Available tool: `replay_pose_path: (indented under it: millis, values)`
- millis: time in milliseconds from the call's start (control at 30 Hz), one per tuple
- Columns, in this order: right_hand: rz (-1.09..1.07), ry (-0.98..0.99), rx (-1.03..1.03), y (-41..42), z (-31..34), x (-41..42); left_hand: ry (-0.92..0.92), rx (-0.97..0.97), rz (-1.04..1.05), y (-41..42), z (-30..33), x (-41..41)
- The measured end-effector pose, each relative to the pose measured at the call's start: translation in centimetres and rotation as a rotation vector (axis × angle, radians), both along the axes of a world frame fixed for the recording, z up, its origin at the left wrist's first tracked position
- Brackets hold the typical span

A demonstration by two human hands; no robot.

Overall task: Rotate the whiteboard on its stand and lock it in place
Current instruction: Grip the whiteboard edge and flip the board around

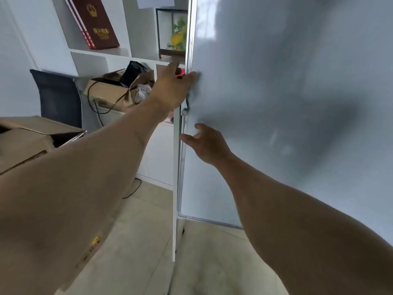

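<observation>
I have the whiteboard (287, 103) filling the right of my view, standing close to upright, its left edge against the white upright of the stand (175, 177). My left hand (172, 88) is at that edge, around something red and black (179, 73) which I take to be the locking knob, thumb lying over the aluminium frame onto the board face; whether those fingers are truly clamped on the knob I cannot tell, since the palm hides them. My right hand (207, 145) rests lower on the board, fingers spread and apart, gripping nothing, just beside the small round pivot fitting (184, 113). To do this well I would steady the panel with the flat right palm so it does not swing, then turn the knob firmly with the left and test for play. The board face is smooth, glossy and smeared grey with old marker haze, so a palm may slip; the frame is thin ribbed metal, the post square and painted. Behind stand cardboard boxes (112, 90) and a white shelf (100, 53).
</observation>
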State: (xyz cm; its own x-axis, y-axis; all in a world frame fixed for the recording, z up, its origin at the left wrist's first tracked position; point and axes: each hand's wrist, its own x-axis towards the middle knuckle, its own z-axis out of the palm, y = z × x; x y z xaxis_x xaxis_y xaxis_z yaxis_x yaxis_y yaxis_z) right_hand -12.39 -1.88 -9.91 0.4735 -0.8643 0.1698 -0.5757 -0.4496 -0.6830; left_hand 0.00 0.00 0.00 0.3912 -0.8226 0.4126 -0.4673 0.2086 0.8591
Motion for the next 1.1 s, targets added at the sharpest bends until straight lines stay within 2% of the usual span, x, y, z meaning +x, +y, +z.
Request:
replay_pose_path:
  millis: [100,300,500,733,1100]
  values:
    - [-0.017,0.097,-0.050,-0.6,-0.9,1.3,-0.094,0.019,0.013,-0.5,-0.2,0.8]
    - [-0.069,0.221,-0.078,-2.5,-3.0,3.6,-0.165,0.041,-0.010,-1.9,-0.6,2.6]
    - [-0.161,0.205,-0.048,-3.7,-3.1,5.0,-0.253,0.099,-0.106,-2.9,-0.4,4.5]
    - [-0.213,0.221,-0.060,-5.7,-3.2,5.8,-0.475,0.101,-0.048,-4.6,0.3,4.9]
    - [-0.209,0.228,-0.049,-10.6,-3.0,6.6,-0.432,0.110,-0.075,-9.8,0.2,5.1]
